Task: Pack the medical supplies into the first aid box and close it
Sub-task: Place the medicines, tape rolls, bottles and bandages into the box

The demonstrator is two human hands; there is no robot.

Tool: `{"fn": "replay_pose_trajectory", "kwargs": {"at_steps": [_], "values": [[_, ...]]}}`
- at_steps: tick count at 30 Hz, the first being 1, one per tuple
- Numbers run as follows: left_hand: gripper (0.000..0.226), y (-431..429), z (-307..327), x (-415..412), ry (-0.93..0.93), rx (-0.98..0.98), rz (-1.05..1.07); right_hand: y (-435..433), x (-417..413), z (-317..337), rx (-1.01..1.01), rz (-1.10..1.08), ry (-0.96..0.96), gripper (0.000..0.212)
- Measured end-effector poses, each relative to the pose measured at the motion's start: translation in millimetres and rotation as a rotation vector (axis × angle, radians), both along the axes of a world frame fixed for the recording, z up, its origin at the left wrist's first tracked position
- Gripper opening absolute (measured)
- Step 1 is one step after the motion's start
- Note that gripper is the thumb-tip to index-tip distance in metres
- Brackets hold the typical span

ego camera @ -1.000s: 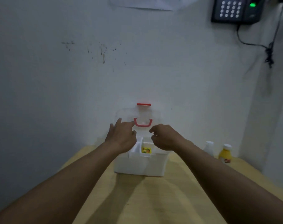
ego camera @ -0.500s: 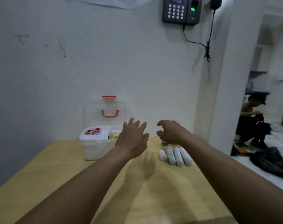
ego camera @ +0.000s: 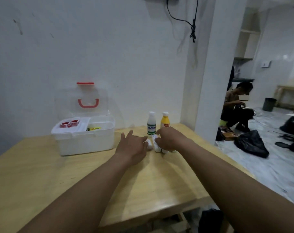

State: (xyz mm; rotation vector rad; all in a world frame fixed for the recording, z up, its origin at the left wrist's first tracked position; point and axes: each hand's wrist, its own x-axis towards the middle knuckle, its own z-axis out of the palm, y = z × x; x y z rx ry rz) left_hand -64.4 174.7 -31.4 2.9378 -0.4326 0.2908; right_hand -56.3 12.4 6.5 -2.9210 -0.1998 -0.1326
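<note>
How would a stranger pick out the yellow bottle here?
On the wooden table against the white wall, look right of the open first aid box. Two bottles stand there side by side: the yellow bottle is the right-hand one, beside a white bottle with a green label.

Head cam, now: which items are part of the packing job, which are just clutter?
Job: first aid box, red tape rolls, white rolls, white bottle, yellow bottle.
Not job: black bag, dark bin, wall cable, crouching person.
</note>
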Motion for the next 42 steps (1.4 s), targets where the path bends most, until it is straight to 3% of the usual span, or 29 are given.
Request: {"fn": "replay_pose_trajectory", "kwargs": {"at_steps": [5,10,15,20,29,37,42], "values": [[0.043,-0.5,-10.1,6.1,-0.013,0.03,-0.027,-2.0,4.3,-7.2,-0.042,0.041,0.057,0.032],[0.038,0.9,-3.6,7.4,-0.124,-0.059,0.009,-4.1,16.1,-13.5,-0.129,0.043,-0.038,0.033],[0.036,-11.5,2.6,16.0,-0.16,-0.121,0.13,-0.6,21.9,-13.1,-0.069,0.061,-0.042,0.028],[0.023,-21.7,6.4,26.9,-0.071,-0.175,0.272,3.9,26.2,-8.1,-0.01,0.013,0.03,0.028],[0.03,-7.6,5.9,35.9,0.048,-0.391,0.385,15.7,30.6,-5.2,-0.042,-0.002,0.048,0.029],[0.022,-3.1,30.6,16.5,0.007,-0.606,0.377,15.6,20.2,8.5,0.23,0.043,0.021,0.037],[0.016,10.4,62.7,-4.1,-0.147,-0.671,0.359,15.3,14.0,29.0,0.383,0.053,-0.013,0.031]]}}
